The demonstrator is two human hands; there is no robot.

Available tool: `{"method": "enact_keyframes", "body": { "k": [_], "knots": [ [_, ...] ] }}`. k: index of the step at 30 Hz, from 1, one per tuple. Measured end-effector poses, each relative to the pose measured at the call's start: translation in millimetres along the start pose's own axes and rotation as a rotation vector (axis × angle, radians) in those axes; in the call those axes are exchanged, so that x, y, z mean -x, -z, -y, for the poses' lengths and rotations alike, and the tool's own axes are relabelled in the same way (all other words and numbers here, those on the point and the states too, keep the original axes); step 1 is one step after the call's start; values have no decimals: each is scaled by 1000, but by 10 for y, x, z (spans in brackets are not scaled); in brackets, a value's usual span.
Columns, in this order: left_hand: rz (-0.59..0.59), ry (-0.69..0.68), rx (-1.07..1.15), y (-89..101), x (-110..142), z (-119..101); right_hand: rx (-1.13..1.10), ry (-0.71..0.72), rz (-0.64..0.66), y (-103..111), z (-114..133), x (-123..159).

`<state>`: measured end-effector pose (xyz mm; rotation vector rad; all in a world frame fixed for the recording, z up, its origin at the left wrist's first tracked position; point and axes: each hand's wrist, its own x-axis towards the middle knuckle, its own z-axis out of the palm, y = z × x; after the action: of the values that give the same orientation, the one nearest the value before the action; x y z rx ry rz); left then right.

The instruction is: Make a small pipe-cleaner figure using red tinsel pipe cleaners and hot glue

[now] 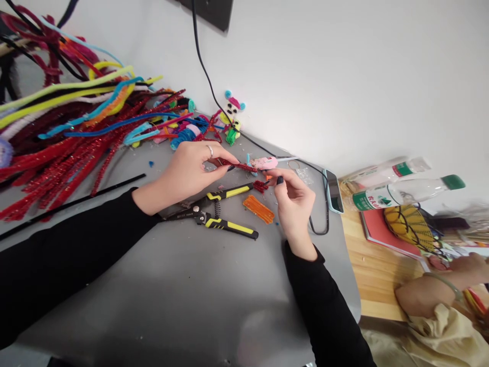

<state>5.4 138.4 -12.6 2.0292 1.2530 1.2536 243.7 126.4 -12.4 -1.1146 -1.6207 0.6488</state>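
Observation:
Between my two hands stretches a red tinsel pipe cleaner [244, 166]. My left hand [194, 165], a ring on one finger, pinches its left part between thumb and fingers. At its other end my right hand [294, 196] is closed in a pinch near the tip. Just below lies a short coiled red tinsel piece [261, 186]. Yellow-and-black wire cutters [202, 214] rest on the grey table under my left hand, handles spread. An orange flat pipe-cleaner piece [259, 209] lies to the left of my right hand. Behind the stretched strand is a pink object [265, 162].
Many coloured pipe cleaners [76, 117] heap at the left. Small pipe-cleaner figures [232, 114] stand by the wall. A black cable [208, 76] runs down to a phone [333, 191]. Plastic bottles [408, 193] lie on a wooden table [376, 275], where another person's arm [424, 293] rests.

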Motion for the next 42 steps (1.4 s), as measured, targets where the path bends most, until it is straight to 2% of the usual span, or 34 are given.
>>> {"method": "enact_keyframes", "body": {
  "k": [4, 11, 17, 26, 31, 42],
  "knots": [
    [-9, -9, -15, 10, -1, -6, -47, -9, 0, 1, -1, -5],
    [-3, -17, 7, -3, 1, 1, -104, 8, 79, 28, 51, 1],
    [-1, -9, 10, 1, 1, -8, -129, -52, 51, -11, 33, 6],
    [16, 27, 19, 0, -4, -12, -99, -22, 20, -35, 14, -5],
    [12, 30, 22, -5, 1, 15, 8, 64, 73, -28, 36, 9],
    [69, 40, 98, 23, -3, -102, 185, 253, 40, -17, 1, -5]
  ]
}}
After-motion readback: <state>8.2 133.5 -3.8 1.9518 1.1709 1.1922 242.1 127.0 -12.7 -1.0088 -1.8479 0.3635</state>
